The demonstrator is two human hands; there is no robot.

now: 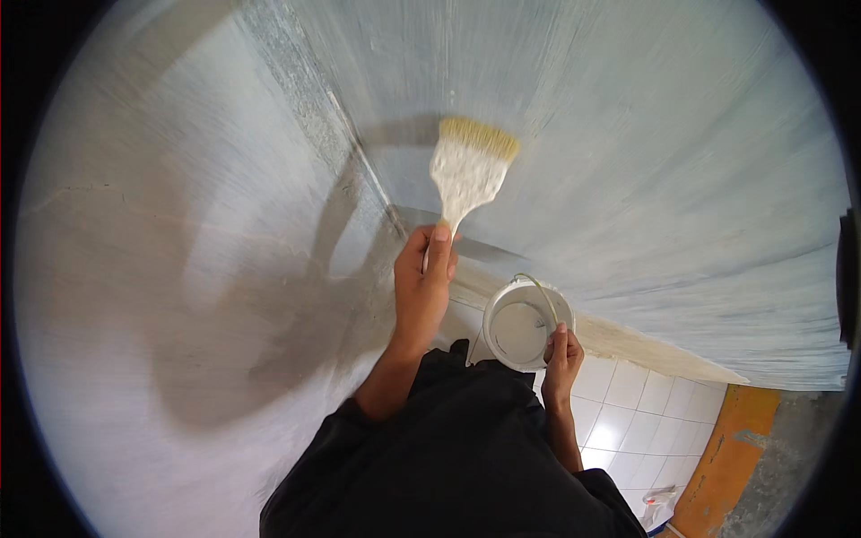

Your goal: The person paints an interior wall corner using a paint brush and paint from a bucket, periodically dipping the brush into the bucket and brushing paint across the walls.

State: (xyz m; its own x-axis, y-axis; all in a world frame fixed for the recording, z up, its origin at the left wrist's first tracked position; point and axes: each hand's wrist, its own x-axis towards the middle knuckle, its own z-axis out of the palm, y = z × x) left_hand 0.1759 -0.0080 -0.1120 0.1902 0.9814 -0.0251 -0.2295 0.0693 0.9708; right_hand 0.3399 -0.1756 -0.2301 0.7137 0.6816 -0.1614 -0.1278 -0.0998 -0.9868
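Note:
My left hand (424,289) grips the handle of a wide flat paintbrush (471,171), thumb on the near side. Pale paint coats the brush's body, and its yellowish bristle tips point up toward the streaky grey-white wall (639,168). Whether the tips touch the wall I cannot tell. Lower down, my right hand (564,360) holds a small white bucket (494,336) by its rim and thin wire handle (541,292). Whitish liquid or residue shows at the bottom of the bucket.
A second wall (134,269) on the left meets the first at a corner with a rough seam (363,158). White floor tiles (632,403) lie below. At the lower right are an orange painted strip (730,444) and a plastic bag (659,508).

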